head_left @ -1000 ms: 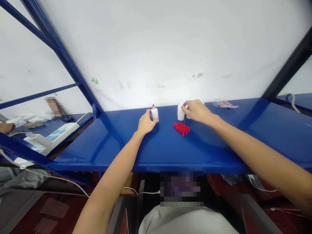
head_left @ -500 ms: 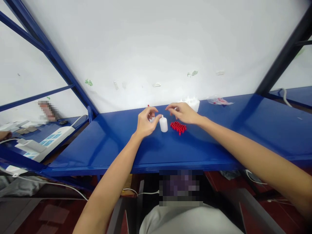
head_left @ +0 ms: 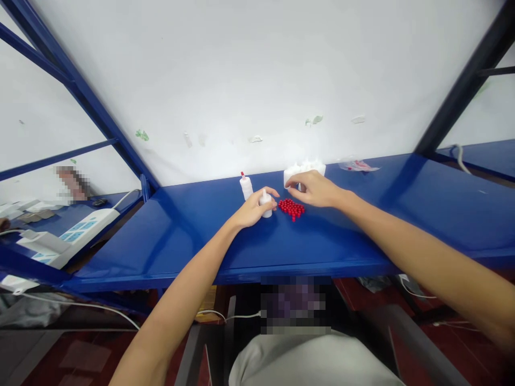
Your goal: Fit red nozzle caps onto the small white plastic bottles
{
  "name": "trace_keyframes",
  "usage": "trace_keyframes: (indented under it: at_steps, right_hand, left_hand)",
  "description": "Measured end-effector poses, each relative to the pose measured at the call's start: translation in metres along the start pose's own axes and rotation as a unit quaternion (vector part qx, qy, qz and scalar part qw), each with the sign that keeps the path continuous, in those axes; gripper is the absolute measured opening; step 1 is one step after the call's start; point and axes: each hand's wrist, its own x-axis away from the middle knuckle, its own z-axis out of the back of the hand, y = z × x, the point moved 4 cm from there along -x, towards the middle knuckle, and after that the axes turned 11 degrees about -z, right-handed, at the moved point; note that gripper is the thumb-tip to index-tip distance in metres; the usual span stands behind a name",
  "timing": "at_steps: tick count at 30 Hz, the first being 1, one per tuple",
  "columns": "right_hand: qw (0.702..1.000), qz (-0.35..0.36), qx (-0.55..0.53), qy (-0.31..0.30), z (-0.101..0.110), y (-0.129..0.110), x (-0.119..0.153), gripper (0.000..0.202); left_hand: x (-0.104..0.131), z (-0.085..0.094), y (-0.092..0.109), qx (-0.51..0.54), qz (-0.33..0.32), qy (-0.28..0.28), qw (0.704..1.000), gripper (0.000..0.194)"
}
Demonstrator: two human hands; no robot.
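My left hand [head_left: 254,208] is wrapped round a small white plastic bottle [head_left: 265,199] with a bare pointed nozzle, standing upright on the blue table. Just right of it lies a patch of many small red caps [head_left: 292,208]. Above and behind these caps hovers my right hand [head_left: 316,187]; its fingers are bent, with a gap between thumb and index finger, and I see nothing in them. A second white bottle [head_left: 245,188], with a red cap on its nozzle, stands behind my left hand.
Behind my right hand, a cluster of white bottles [head_left: 317,166] stands near the wall. A clear bag with red pieces [head_left: 359,165] lies farther right. At left are a white power strip [head_left: 86,234] and blue frame posts. The blue table's [head_left: 161,271] front edge runs before me.
My left hand has moved right and closed round the nearer bottle, uncovering the red-capped one behind. My right hand has shifted slightly right and down. The view has moved a little.
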Motion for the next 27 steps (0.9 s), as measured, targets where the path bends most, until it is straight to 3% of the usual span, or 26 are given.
trace_keyframes:
  at_steps: [5, 8, 11, 15, 27]
  right_hand:
    - [0.99, -0.017, 0.021, -0.137, -0.015, 0.012, -0.004, 0.041]
    - [0.984, -0.014, 0.01, -0.175, -0.019, 0.016, -0.004, 0.048]
    - [0.982, 0.001, -0.012, -0.189, -0.02, 0.014, -0.002, 0.049]
    - [0.981, 0.022, -0.007, -0.193, -0.02, 0.008, -0.001, 0.046]
    - [0.979, -0.002, 0.07, -0.191, -0.026, 0.011, -0.005, 0.03]
  left_hand:
    - [0.002, 0.005, 0.002, -0.058, -0.023, 0.066, 0.996, 0.005]
    - [0.006, 0.009, 0.008, -0.151, -0.047, 0.089, 0.983, 0.021]
    - [0.008, 0.011, 0.013, -0.235, -0.053, 0.081, 0.967, 0.034]
    - [0.007, 0.006, 0.017, -0.304, -0.06, 0.019, 0.951, 0.036]
    - [0.006, 0.005, 0.019, -0.317, -0.07, -0.013, 0.946, 0.039]
